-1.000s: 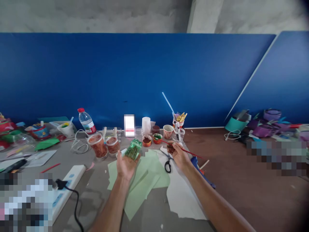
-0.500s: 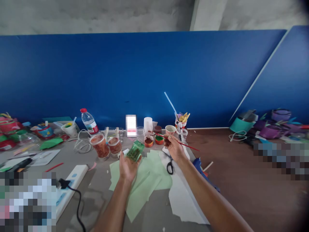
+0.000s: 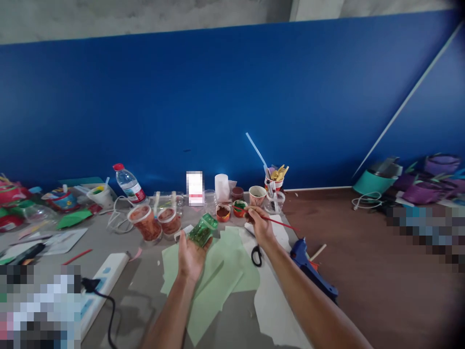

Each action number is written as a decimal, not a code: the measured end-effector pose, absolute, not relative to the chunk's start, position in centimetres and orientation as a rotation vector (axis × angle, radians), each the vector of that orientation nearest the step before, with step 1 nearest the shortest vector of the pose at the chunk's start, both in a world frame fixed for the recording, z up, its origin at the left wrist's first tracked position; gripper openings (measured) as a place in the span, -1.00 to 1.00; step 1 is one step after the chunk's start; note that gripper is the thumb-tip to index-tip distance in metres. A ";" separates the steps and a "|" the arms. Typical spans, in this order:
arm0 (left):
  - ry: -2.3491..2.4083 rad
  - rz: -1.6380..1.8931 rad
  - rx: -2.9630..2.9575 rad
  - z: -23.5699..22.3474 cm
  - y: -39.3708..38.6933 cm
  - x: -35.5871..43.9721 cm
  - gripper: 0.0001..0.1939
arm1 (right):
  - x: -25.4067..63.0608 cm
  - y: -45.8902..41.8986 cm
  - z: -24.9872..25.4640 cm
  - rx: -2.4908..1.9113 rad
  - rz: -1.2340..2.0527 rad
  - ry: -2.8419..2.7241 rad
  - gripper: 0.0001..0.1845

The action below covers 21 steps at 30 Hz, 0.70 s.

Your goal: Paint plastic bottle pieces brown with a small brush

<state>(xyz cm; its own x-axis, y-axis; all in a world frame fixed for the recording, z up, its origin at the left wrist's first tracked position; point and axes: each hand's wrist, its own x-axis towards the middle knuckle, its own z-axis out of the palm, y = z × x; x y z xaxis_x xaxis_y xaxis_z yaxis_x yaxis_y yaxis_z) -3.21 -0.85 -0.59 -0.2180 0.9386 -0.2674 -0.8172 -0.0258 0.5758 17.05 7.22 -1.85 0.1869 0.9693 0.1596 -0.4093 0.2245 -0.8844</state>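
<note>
My left hand [image 3: 192, 254], palm up, cradles a clear green plastic container [image 3: 204, 230] with darker green smears, tilted over the papers. Between the fingertips of my right hand [image 3: 262, 227] is a red-handled paintbrush [image 3: 281, 223]. Its tip points left, at the small cup of green paint [image 3: 240, 209]; whether it touches the paint I cannot tell. Beside that cup stands one of brown paint [image 3: 223, 213]. Below my hands lie light green paper sheets [image 3: 218, 271] and white paper [image 3: 276, 300], with black-handled scissors [image 3: 256, 256] partly hidden by my right hand.
Two brown-painted cups [image 3: 146, 224] and a red-capped water bottle [image 3: 129, 183] stand left of centre. A power strip [image 3: 105, 283] lies at the left front. Right of my forearm is a blue glue gun [image 3: 312, 271]. A blue partition [image 3: 218, 97] rises behind the table.
The brush tip lifted from near the green paint toward the brown cup, then came back to the green cup. My left hand still holds the green container, turned slightly. The camera view shifted.
</note>
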 end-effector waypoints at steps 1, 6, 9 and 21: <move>0.745 1.630 0.219 -0.5 -0.9 -3.1 -0.48 | 17.1 7.3 -2.1 -0.813 1.141 -0.876 -0.81; 0.753 1.626 0.217 -0.2 -1.1 -2.7 -0.48 | 17.1 7.3 -2.8 -0.809 1.164 -0.915 -0.83; 0.763 1.637 0.218 -0.3 -1.2 -2.7 -0.50 | 16.9 7.1 -2.5 -0.824 1.170 -0.953 -0.84; 0.812 1.684 0.255 -0.6 -1.0 -2.6 -0.52 | 16.5 7.9 -3.6 -0.962 1.072 -1.079 -0.85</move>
